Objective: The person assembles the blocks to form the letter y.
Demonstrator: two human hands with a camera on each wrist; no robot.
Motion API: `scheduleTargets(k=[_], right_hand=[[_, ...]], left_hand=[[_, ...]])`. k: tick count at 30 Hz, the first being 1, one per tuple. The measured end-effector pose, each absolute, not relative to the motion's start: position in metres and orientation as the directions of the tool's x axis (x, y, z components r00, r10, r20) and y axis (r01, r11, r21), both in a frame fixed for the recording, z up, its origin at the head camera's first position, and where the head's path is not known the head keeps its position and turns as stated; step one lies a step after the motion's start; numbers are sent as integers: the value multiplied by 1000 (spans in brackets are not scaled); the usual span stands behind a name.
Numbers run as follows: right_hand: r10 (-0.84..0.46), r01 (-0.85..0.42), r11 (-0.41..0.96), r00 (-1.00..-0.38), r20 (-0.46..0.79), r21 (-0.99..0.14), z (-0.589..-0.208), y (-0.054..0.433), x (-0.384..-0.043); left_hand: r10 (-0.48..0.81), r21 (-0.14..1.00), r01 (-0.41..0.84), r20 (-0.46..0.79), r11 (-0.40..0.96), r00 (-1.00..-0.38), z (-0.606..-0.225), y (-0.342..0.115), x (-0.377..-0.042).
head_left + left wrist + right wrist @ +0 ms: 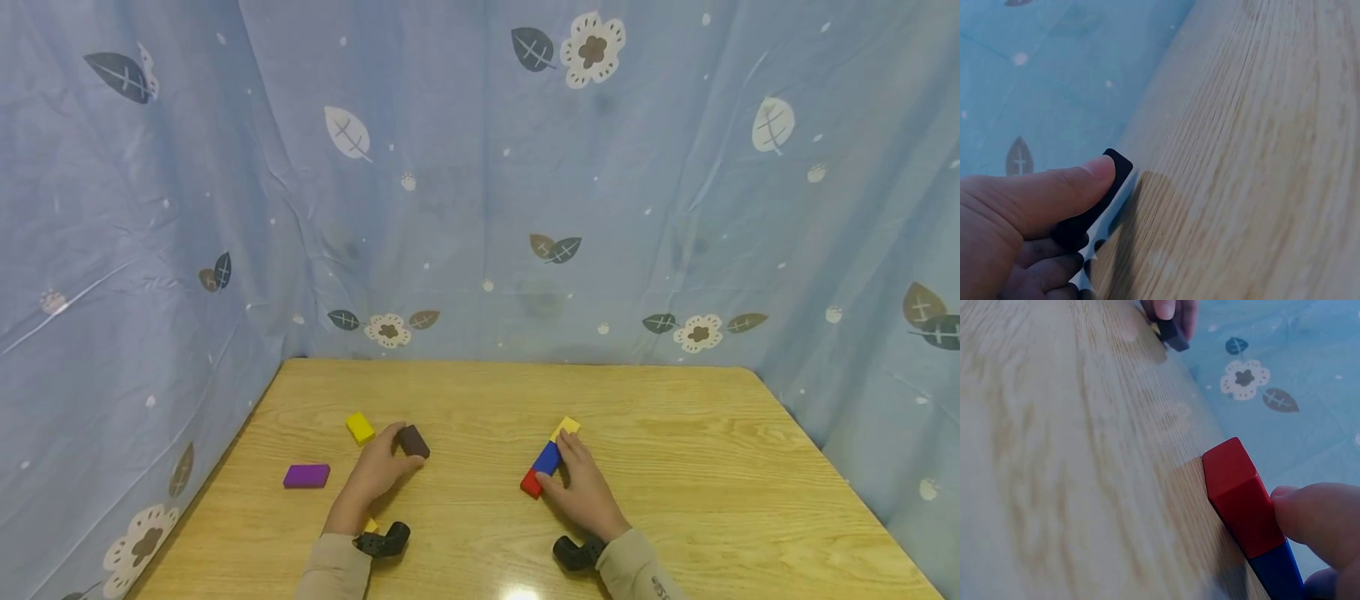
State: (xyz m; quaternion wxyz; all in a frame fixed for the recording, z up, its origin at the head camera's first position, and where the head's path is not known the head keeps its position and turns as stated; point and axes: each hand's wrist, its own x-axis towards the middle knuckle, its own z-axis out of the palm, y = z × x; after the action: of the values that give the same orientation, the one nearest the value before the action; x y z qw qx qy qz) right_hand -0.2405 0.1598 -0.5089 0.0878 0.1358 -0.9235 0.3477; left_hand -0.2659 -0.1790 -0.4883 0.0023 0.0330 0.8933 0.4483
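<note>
Between thumb and fingers, my left hand (377, 468) pinches a dark brown block (412, 442); the left wrist view shows the thumb on the same block (1094, 206). Whether it touches the table cannot be told. To the right, three blocks lie end to end in a slanting row: red (531, 484), blue (547, 458) and light yellow (567, 427). My right hand (587, 492) grips this row, thumb against the red block (1235, 494) and fingertips near the joint of blue and yellow. Part of the blue block (1279, 572) is hidden in the right wrist view.
A bright yellow block (360, 428) lies just beyond my left hand, and a purple block (306, 476) farther left. Another yellowish piece (371, 526) peeks out beside the left wrist, mostly hidden. A blue patterned curtain (480, 208) surrounds the wooden table (712, 467).
</note>
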Motion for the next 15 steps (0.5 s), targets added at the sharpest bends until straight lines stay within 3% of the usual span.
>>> scheduleTargets(k=[15], right_hand=[[-188,-320,717,-944,271,-619,-509,159,-239]], left_hand=[[12,825,56,59,563,-998,-483,-175,-269]])
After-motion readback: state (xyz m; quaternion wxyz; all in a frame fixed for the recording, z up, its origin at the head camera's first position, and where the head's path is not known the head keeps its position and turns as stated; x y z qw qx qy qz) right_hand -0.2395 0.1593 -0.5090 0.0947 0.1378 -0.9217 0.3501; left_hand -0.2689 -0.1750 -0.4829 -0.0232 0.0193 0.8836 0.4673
